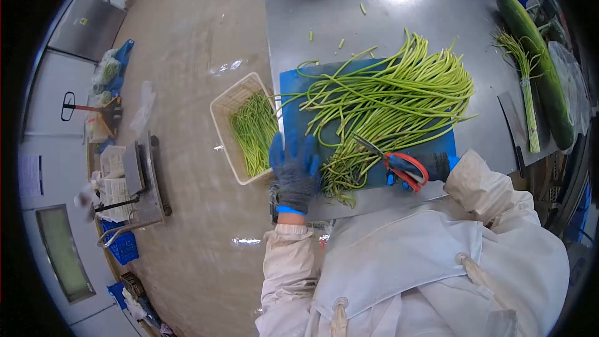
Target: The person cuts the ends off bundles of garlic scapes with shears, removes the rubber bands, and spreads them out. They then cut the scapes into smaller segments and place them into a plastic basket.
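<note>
A heap of long thin green stems, which look like garlic scapes (399,90), lies over a blue cutting board (291,97) on the steel table. My left hand (294,171), in a dark glove with blue fingertips, is spread at the board's left edge, near the crate and holding nothing visible. Red-handled scissors (417,178) are in my right hand (433,164), gloved the same way. Their blades point up and left at the lower part of the heap. A cream plastic crate (219,118) with more green stems (254,128) stands left of the table.
At the table's right lie a long green gourd (541,68), a tied bunch of stems (530,109) and a broad knife (513,128). Short cut pieces (362,9) are scattered at the far side. A cart (146,181) stands on the floor at left.
</note>
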{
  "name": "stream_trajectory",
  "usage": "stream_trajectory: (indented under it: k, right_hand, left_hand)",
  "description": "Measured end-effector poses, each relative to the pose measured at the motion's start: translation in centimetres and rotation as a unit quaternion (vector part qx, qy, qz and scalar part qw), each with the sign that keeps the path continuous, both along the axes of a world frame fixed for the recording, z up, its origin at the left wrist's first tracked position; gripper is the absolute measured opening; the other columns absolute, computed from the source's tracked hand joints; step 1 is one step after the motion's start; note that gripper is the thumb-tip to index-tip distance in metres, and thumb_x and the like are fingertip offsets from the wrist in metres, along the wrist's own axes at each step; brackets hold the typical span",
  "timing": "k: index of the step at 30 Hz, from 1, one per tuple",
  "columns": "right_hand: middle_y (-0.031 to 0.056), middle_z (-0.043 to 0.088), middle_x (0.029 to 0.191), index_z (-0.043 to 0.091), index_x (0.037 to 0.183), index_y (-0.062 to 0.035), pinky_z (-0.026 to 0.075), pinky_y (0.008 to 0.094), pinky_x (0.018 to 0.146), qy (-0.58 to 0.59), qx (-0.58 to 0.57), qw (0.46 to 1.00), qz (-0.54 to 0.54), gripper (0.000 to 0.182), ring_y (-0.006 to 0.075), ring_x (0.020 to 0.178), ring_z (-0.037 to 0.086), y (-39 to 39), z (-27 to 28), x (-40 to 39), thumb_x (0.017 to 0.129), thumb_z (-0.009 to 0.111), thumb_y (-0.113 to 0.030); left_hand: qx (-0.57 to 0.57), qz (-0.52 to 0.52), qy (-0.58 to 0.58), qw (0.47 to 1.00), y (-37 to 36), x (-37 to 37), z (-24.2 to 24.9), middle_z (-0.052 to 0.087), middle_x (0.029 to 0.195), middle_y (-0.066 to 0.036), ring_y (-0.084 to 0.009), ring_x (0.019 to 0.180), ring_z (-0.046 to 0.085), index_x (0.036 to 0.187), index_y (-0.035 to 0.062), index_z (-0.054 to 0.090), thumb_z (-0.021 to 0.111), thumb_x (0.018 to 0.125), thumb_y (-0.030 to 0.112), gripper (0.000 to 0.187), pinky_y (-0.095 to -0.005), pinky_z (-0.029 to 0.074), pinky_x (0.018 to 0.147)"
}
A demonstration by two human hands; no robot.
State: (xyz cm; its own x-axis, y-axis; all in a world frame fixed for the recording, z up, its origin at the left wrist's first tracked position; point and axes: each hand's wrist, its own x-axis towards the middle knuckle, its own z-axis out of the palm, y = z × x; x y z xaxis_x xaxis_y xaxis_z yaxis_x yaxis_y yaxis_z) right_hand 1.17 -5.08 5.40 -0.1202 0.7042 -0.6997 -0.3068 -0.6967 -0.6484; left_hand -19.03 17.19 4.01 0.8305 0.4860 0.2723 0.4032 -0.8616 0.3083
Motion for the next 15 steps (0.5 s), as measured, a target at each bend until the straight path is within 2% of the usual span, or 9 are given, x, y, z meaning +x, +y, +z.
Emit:
stream_trajectory:
  k: [1,3,4,7,10,11,13,14,15]
  right_hand:
    - [0.0015,0.056,0.066,0.06,0.088,-0.0072,0.043,0.0211,0.045,-0.043,0.001,0.999,0.01,0.057,0.0079,0.05,0.051,0.0,0.0,0.3,0.085,0.041,-0.061]
    - [0.0014,0.056,0.064,0.059,0.088,-0.007,0.042,0.0213,0.045,-0.056,0.006,0.998,0.018,0.057,0.0079,0.05,0.051,0.5,1.0,0.6,0.086,0.041,-0.061]
    - [0.0012,0.055,0.063,0.059,0.088,-0.0069,0.042,0.0215,0.044,-0.069,0.01,0.997,0.025,0.057,0.0079,0.05,0.051,0.7,1.4,0.6,0.086,0.04,-0.061]
    - [0.0021,0.053,0.06,0.059,0.083,-0.008,0.042,0.0245,0.045,-0.06,0.015,0.998,0.009,0.053,0.011,0.048,0.05,0.9,0.6,0.8,0.087,0.042,-0.058]
    - [0.0019,0.05,0.057,0.057,0.08,-0.0095,0.041,0.0257,0.043,-0.102,0.029,0.994,-0.029,0.051,0.0112,0.047,0.05,1.5,2.2,0.6,0.087,0.042,-0.058]
    - [0.0019,0.05,0.057,0.057,0.08,-0.0095,0.041,0.0257,0.043,-0.102,0.029,0.994,-0.032,0.051,0.0112,0.047,0.05,1.5,1.9,0.8,0.087,0.042,-0.058]
    - [0.0024,0.053,0.058,0.056,0.082,-0.0071,0.04,0.0253,0.042,-0.005,0.028,0.996,-0.087,0.055,0.0122,0.046,0.051,1.8,0.2,1.1,0.086,0.041,-0.06]
    - [0.0024,0.053,0.058,0.056,0.082,-0.0071,0.04,0.0253,0.042,-0.005,0.029,0.995,-0.09,0.055,0.0122,0.046,0.051,2.1,-0.9,1.1,0.086,0.041,-0.06]
    - [0.0034,0.054,0.058,0.055,0.08,-0.0075,0.04,0.026,0.041,0.056,0.03,0.986,-0.153,0.053,0.0127,0.046,0.051,2.4,-1.9,0.9,0.086,0.042,-0.059]
  left_hand:
    - [0.0,0.0,0.0,1.0,-0.3,0.9,-0.1,0.043,0.129,-0.013,-0.0378,0.122,0.032,0.115,0.0184,0.057,0.062,0.075,0.025,0.041,-0.0507,0.02,0.103]
    - [-0.007,-0.082,0.01,0.997,-0.5,2.6,-0.3,0.041,0.13,-0.013,-0.039,0.123,0.031,0.104,0.017,0.063,0.062,0.074,0.024,0.03,-0.052,0.019,0.103]
    - [-0.007,-0.083,0.01,0.997,-0.2,3.2,-0.7,0.041,0.13,-0.013,-0.039,0.123,0.031,0.104,0.017,0.063,0.062,0.074,0.024,0.03,-0.052,0.019,0.103]
    - [0.021,-0.061,0.032,0.997,1.4,4.6,-2.0,0.041,0.132,-0.014,-0.0395,0.123,0.03,0.084,0.0175,0.067,0.062,0.072,0.021,0.014,-0.0516,0.019,0.103]
    - [0.066,-0.072,0.034,0.995,3.0,5.8,-1.6,0.042,0.131,-0.014,-0.0388,0.124,0.03,0.082,0.0198,0.067,0.062,0.072,0.021,0.012,-0.0513,0.02,0.102]
    - [0.032,-0.064,0.084,0.994,3.4,6.1,-1.0,0.041,0.132,-0.015,-0.0391,0.126,0.028,0.088,0.0139,0.065,0.059,0.073,0.023,0.019,-0.0512,0.019,0.104]
    - [0.054,-0.059,0.073,0.994,4.8,7.2,-1.7,0.041,0.131,-0.015,-0.039,0.126,0.028,0.089,0.0145,0.065,0.059,0.072,0.021,0.02,-0.0511,0.019,0.104]
    - [0.073,-0.05,0.064,0.994,5.6,7.8,-2.3,0.042,0.13,-0.015,-0.0388,0.126,0.029,0.091,0.0152,0.066,0.058,0.072,0.02,0.021,-0.051,0.019,0.104]
    - [0.094,-0.037,0.077,0.992,6.5,8.3,-2.5,0.043,0.13,-0.014,-0.0376,0.126,0.029,0.096,0.0177,0.065,0.058,0.072,0.019,0.025,-0.0506,0.02,0.104]
